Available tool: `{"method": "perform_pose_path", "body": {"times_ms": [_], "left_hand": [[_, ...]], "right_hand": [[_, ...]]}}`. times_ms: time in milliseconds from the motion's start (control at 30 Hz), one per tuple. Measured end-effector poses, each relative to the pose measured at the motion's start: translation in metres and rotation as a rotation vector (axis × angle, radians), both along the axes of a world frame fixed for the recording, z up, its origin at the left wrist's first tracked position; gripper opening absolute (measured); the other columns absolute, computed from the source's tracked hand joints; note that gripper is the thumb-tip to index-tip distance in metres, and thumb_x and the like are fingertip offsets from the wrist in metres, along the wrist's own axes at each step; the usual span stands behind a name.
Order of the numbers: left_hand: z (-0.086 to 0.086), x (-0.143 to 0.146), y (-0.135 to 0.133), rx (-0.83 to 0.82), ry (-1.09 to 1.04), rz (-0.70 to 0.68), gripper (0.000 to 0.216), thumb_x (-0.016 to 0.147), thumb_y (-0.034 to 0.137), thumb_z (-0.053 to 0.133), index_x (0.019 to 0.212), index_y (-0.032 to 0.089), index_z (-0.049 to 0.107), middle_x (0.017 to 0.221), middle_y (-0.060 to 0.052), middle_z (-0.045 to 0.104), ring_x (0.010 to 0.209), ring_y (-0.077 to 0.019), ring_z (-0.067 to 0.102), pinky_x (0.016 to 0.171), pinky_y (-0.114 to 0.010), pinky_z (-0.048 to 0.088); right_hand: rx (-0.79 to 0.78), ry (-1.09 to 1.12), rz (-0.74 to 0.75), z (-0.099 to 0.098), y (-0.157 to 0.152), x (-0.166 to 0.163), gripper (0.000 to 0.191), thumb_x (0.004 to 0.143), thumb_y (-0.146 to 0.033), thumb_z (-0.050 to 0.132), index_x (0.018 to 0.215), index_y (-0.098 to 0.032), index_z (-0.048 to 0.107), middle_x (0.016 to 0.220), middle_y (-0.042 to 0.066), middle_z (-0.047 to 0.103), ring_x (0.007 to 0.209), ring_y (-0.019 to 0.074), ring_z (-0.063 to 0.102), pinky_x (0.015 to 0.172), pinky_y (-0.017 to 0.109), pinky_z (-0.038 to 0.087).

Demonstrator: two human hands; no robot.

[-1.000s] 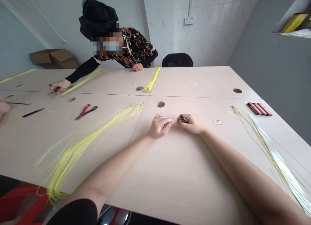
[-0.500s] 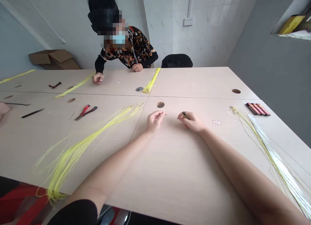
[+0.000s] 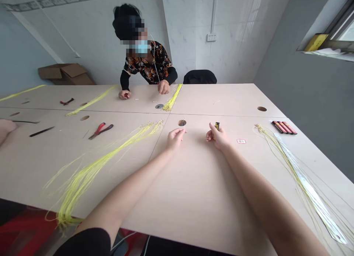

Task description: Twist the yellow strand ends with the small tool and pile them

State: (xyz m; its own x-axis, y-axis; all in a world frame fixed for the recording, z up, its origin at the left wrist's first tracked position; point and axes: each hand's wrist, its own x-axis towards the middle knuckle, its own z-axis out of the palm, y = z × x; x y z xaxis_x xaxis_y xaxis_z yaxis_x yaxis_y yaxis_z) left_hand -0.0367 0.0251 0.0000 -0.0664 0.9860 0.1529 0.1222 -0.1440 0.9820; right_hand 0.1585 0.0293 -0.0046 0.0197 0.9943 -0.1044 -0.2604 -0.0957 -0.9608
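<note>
My left hand (image 3: 175, 138) is closed in a pinch, just on the near side of a round hole in the table. A thin pale cord (image 3: 183, 121) sticks up from its fingertips, seen against the hole. To the right, apart from it, my right hand (image 3: 218, 136) is wrapped round a small black-and-yellow lighter (image 3: 217, 126), held upright with the thumb beside its top. Left of my hands, a long bundle of yellow cords (image 3: 110, 152) trails toward the table's near edge. More yellow cords (image 3: 279, 149) lie at the right alongside a metal ruler (image 3: 312, 191).
Red-and-black-handled pliers (image 3: 100, 131) and black tweezers (image 3: 42, 131) lie left. Several red cylinders (image 3: 284, 127) and a small label (image 3: 241, 141) are right. Across the table (image 3: 190, 197), a co-worker (image 3: 149, 64) leans over beside yellow cords (image 3: 174, 98). Another person's hand (image 3: 7, 130) shows far left.
My right hand has turned and the lighter now stands upright in it with its yellow part showing. My left hand keeps its pinch. The view has tilted up slightly; the co-worker's hands have moved.
</note>
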Motion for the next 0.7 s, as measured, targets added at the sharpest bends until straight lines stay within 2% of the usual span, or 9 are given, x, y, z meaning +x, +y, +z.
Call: {"method": "perform_pose_path", "body": {"times_ms": [100,133,233,300,367,467,600,700], "left_hand": [[0.0,0.0,0.0,-0.023,0.003,0.001,0.027,0.07,0.043,0.059,0.067,0.016,0.065,0.048,0.004,0.042,0.049,-0.0095,0.04,0.048,-0.022,0.031],[0.0,0.0,0.001,-0.029,0.01,-0.002,0.027,0.07,0.043,0.059,0.067,0.016,0.065,0.048,0.004,0.041,0.049,-0.0096,0.04,0.048,-0.022,0.031],[-0.001,-0.002,0.002,-0.044,0.004,-0.005,0.028,0.069,0.043,0.059,0.067,0.016,0.065,0.048,0.004,0.04,0.05,-0.0098,0.04,0.049,-0.022,0.03],[-0.001,-0.002,0.003,-0.052,-0.013,-0.014,0.028,0.069,0.043,0.059,0.067,0.016,0.065,0.047,0.004,0.041,0.049,-0.0097,0.04,0.049,-0.022,0.029],[0.001,0.003,0.004,-0.054,-0.028,-0.015,0.027,0.068,0.042,0.059,0.066,0.016,0.064,0.047,0.004,0.041,0.048,-0.0094,0.039,0.049,-0.022,0.029],[0.002,0.019,0.002,-0.051,-0.082,0.023,0.025,0.068,0.04,0.06,0.067,0.015,0.064,0.048,0.004,0.042,0.048,-0.0091,0.039,0.051,-0.023,0.032],[-0.002,0.044,-0.005,0.093,-0.253,0.243,0.029,0.079,0.044,0.051,0.072,0.017,0.059,0.05,0.005,0.039,0.048,-0.0089,0.038,0.05,-0.022,0.031],[-0.006,0.05,-0.01,0.15,-0.24,0.171,0.031,0.08,0.047,0.052,0.073,0.017,0.058,0.049,0.006,0.036,0.047,-0.0086,0.036,0.049,-0.022,0.031]], "right_hand": [[0.037,-0.031,-0.124,-0.002,-0.003,-0.009,0.044,0.071,-0.053,0.066,0.059,-0.021,0.038,0.042,-0.003,0.045,0.036,0.0075,0.035,0.037,0.023,0.032],[0.075,-0.022,-0.115,-0.002,-0.005,-0.011,0.042,0.071,-0.049,0.066,0.06,-0.021,0.037,0.041,-0.005,0.042,0.036,0.007,0.032,0.037,0.022,0.027],[0.165,0.083,0.02,-0.001,-0.011,-0.016,0.032,0.07,-0.038,0.066,0.061,-0.02,0.042,0.045,-0.007,0.038,0.04,0.0056,0.027,0.04,0.022,0.023],[0.173,0.174,0.086,0.003,-0.014,-0.019,0.024,0.068,-0.036,0.065,0.064,-0.018,0.049,0.05,-0.006,0.039,0.043,0.0052,0.028,0.043,0.022,0.025],[0.151,0.207,0.147,0.005,-0.014,-0.024,0.025,0.067,-0.039,0.065,0.064,-0.017,0.052,0.055,-0.004,0.043,0.046,0.0054,0.031,0.046,0.023,0.027],[0.119,0.126,0.291,0.005,-0.014,-0.031,0.031,0.068,-0.04,0.065,0.057,-0.018,0.046,0.055,-0.003,0.045,0.047,0.0065,0.036,0.046,0.023,0.028],[0.078,0.132,0.283,0.001,-0.014,-0.032,0.027,0.066,-0.032,0.058,0.054,-0.02,0.038,0.049,-0.003,0.046,0.043,0.0076,0.036,0.044,0.023,0.03],[0.016,0.199,0.309,0.003,-0.016,-0.028,0.024,0.06,-0.023,0.054,0.05,-0.021,0.032,0.039,-0.007,0.034,0.037,0.0053,0.023,0.038,0.021,0.023]]}}
